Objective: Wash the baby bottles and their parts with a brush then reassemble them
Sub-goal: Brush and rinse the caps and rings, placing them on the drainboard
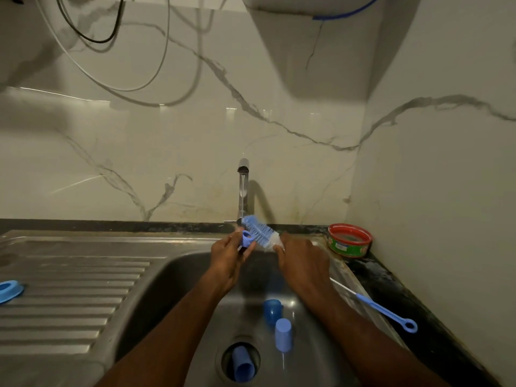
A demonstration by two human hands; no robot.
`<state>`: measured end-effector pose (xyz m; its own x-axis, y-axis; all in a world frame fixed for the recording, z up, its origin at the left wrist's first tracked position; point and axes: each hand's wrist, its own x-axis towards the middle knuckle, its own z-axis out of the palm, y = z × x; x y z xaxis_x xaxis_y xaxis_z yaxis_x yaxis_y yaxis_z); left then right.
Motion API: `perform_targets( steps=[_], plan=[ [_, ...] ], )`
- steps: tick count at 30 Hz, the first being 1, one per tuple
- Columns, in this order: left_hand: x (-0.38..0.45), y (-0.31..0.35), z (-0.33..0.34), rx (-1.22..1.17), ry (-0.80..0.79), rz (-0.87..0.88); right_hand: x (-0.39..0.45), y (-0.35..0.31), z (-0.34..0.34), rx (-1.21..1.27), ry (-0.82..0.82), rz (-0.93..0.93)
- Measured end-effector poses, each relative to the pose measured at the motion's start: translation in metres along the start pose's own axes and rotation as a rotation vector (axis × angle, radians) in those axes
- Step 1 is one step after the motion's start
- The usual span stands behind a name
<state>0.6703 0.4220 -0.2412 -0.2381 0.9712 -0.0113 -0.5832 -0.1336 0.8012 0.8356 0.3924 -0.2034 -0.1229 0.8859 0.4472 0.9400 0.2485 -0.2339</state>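
Under the running tap [243, 174], a bottle brush [258, 231] with blue bristles and a white tip lies slanted between my hands. My left hand [227, 263] pinches a small blue part with a hole [246, 238] against the bristles. My right hand [303, 262] grips the brush at its white end; what lies under its fingers is hidden. In the sink basin [190, 277] stand two blue caps [272, 310] [283, 333], and another blue piece [243, 364] sits in the drain. A blue ring [9, 290] lies on the drainboard at far left.
A thin blue nipple brush [385, 310] lies across the sink's right rim. A red and green tub [350, 241] stands in the back right corner on the dark counter. The ribbed steel drainboard [83, 297] spreads to the left. Cables hang on the marble wall.
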Motion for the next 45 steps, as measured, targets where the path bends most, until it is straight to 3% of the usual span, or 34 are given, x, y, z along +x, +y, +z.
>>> perform_targets(
  steps=[4, 14, 19, 23, 29, 32, 36, 41, 45],
  plan=[
    [-0.001, -0.002, -0.006, 0.087, -0.081, 0.061, -0.002, 0.001, 0.005, 0.013, 0.046, -0.033],
    [-0.002, -0.005, -0.021, 0.465, 0.005, 0.295, -0.002, 0.0, 0.008, 0.006, 0.03, -0.031],
    [-0.003, -0.004, -0.019, 0.501, -0.041, 0.262, 0.026, 0.015, -0.003, 0.095, -0.26, 0.037],
    [0.003, -0.009, -0.028, 0.713, -0.074, 0.308, 0.01, 0.025, 0.004, -0.055, -0.059, -0.044],
    [0.01, 0.0, -0.037, 0.946, -0.007, 0.433, 0.005, 0.037, -0.001, -0.128, -0.138, -0.109],
    [0.01, 0.008, -0.045, 1.124, -0.095, 0.519, 0.003, 0.032, -0.007, -0.171, -0.084, -0.261],
    [0.01, 0.01, -0.054, 1.379, -0.262, 0.562, 0.007, 0.028, -0.01, -0.157, -0.168, -0.319],
    [0.012, 0.018, -0.056, 1.35, -0.216, 0.628, 0.008, 0.031, -0.013, -0.147, -0.086, -0.314],
    [0.014, 0.017, -0.062, 1.39, -0.268, 0.618, 0.005, 0.024, -0.013, -0.183, -0.142, -0.37]
  ],
)
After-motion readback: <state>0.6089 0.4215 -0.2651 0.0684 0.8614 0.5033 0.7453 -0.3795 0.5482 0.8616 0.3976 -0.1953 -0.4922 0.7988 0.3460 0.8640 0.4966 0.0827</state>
